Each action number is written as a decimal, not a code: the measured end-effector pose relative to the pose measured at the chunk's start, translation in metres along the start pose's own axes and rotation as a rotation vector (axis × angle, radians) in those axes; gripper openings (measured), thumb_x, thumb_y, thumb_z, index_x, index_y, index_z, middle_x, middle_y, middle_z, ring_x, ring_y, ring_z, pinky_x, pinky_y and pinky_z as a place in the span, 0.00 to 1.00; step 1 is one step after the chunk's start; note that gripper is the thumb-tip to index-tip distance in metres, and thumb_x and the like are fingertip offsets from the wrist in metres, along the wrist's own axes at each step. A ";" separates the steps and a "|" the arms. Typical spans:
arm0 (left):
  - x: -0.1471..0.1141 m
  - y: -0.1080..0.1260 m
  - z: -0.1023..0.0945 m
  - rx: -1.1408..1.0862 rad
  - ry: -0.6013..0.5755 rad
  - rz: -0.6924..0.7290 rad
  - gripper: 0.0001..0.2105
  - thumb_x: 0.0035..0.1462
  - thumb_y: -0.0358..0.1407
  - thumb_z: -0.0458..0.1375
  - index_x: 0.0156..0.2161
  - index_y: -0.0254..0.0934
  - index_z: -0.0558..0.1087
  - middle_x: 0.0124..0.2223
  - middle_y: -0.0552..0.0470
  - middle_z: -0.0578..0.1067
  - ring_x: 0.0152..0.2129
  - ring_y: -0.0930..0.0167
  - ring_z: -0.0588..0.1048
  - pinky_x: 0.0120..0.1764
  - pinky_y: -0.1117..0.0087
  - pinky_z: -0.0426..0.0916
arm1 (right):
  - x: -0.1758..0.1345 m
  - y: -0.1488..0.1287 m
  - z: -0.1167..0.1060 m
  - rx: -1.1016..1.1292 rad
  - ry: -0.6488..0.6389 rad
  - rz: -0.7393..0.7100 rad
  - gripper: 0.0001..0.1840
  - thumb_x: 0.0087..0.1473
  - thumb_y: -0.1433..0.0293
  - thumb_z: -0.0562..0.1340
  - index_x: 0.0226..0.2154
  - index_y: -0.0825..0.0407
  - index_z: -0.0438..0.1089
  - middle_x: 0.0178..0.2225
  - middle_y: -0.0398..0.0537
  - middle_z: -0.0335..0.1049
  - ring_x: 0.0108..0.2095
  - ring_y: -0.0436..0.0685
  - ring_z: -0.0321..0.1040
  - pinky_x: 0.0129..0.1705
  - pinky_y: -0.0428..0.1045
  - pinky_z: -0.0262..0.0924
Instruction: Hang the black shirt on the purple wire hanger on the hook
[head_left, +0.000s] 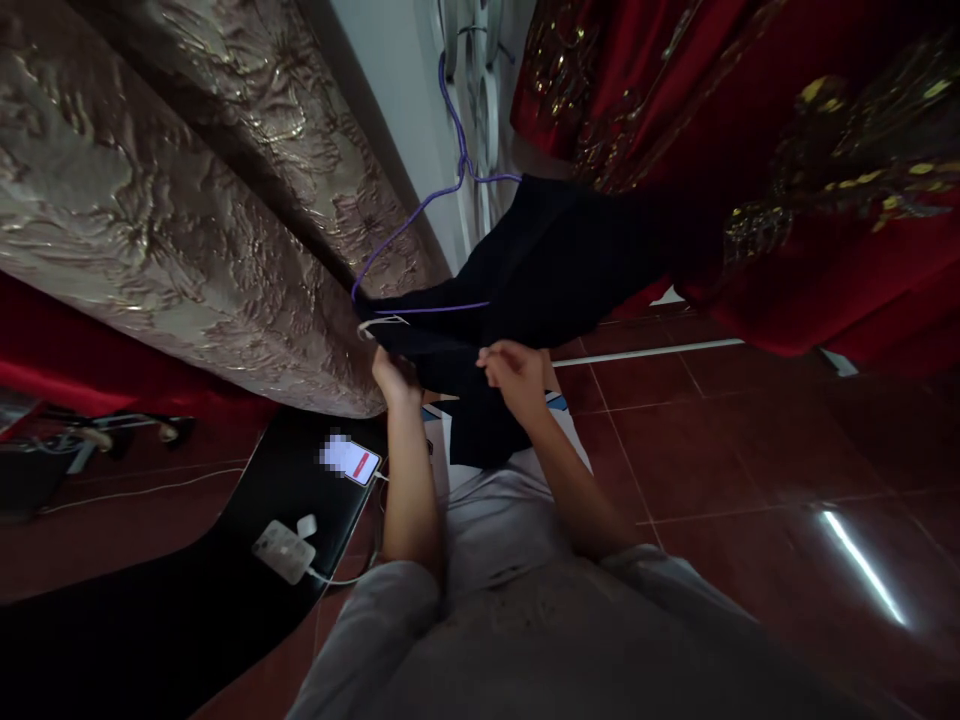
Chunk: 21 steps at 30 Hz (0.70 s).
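A dark garment (555,260), black or navy, hangs on a purple wire hanger (409,222) in front of me. The hanger's lower bar shows across the cloth, and a thin pale strap (382,323) loops out at its left end. My left hand (397,380) is closed on the garment's lower left part, its fingertips hidden behind the fabric. Against the garment's lower middle, my right hand (516,372) has its fingers curled in a pinch at the cloth. Dark fabric also falls between my hands toward my lap.
A lit phone (354,460) and a second phone (283,552), both with white cables, lie on a black surface (262,490) at left, beside a small white case (307,525). Beige embroidered fabric (187,200) and red sequined fabric (750,290) hang either side. Red tiles (720,450) cover the floor.
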<state>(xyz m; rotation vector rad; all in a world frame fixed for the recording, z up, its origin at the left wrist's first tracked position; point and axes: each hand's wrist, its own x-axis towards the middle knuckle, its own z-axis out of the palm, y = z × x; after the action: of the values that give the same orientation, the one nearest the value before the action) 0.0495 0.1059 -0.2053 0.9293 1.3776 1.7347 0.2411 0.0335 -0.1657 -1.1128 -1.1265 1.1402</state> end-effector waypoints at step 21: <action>-0.080 0.077 0.049 0.580 -0.564 0.626 0.05 0.66 0.37 0.58 0.42 0.40 0.75 0.52 0.43 0.76 0.52 0.60 0.75 0.57 0.55 0.69 | -0.013 -0.040 -0.034 0.241 -0.369 0.346 0.26 0.40 0.60 0.76 0.43 0.49 0.76 0.41 0.47 0.79 0.44 0.59 0.75 0.49 0.53 0.72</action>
<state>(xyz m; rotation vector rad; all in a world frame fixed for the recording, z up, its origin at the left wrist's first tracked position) 0.1233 0.0456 -0.1295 2.1650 1.2809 1.2861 0.2774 0.0145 -0.1306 -0.9516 -1.0587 1.7593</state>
